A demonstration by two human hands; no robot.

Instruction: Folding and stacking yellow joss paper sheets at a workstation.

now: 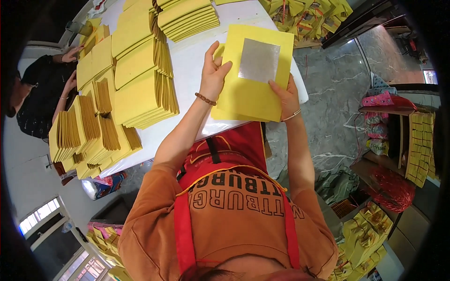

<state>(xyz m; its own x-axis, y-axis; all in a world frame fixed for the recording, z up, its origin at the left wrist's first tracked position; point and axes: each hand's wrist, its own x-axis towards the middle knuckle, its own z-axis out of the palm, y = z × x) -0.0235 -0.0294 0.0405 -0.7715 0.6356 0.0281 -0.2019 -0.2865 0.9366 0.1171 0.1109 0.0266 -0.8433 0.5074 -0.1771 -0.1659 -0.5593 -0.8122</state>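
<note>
I hold a small stack of yellow paper sheets [255, 100] above the near right edge of the white table. The top sheet has a silver foil square [259, 60] on its upper middle, and a lower sheet juts out on the left. My left hand [215, 75] is at the left edge, index finger raised and thumb toward the front; its other fingers are partly hidden. My right hand [288, 99] pinches the right edge, with its thumb on the front near the foil and its fingers mostly behind the paper.
Tall stacks of yellow paper [140, 96] fill the left of the white table [197, 51]. A co-worker in black [40, 96] handles paper at the far left. Yellow paper bundles [309, 21] lie beyond the table. Shelves with yellow packs [420, 147] stand right, across the grey floor [328, 93].
</note>
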